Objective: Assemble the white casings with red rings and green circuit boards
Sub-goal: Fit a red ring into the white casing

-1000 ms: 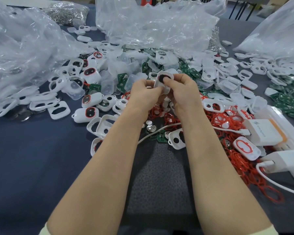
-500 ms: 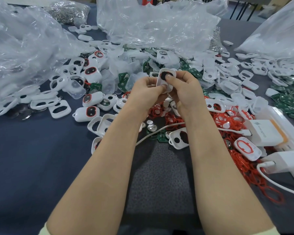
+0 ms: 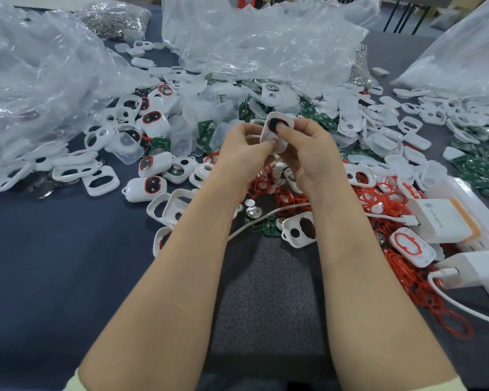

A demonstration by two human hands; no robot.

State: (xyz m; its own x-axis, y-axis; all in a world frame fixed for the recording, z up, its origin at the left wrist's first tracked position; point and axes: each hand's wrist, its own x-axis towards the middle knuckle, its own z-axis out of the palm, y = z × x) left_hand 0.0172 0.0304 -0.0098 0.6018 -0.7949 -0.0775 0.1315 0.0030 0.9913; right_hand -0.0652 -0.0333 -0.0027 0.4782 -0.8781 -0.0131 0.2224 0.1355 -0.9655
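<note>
Both hands hold one white casing (image 3: 274, 128) upright above the middle of the table. My left hand (image 3: 243, 148) pinches its lower left edge. My right hand (image 3: 308, 148) grips its right side, thumb pressed into the dark opening, where a thin red ring edge shows. Loose red rings (image 3: 378, 201) lie heaped below and to the right of my hands. Green circuit boards (image 3: 480, 165) pile up at the right edge, and more green boards (image 3: 206, 128) sit among the casings at the centre. Finished casings with red rings (image 3: 146, 187) lie to the left.
Crumpled clear plastic bags (image 3: 34, 80) fill the left, back and right. White chargers (image 3: 440, 221) with a cable (image 3: 265, 218) sit at the right. An open casing (image 3: 298, 230) and button cells (image 3: 251, 211) lie under my wrists. The table's near part is dark blue cloth (image 3: 68, 277).
The casing has been lifted slightly and tilted more upright between my hands. My right thumb has moved onto its dark opening.
</note>
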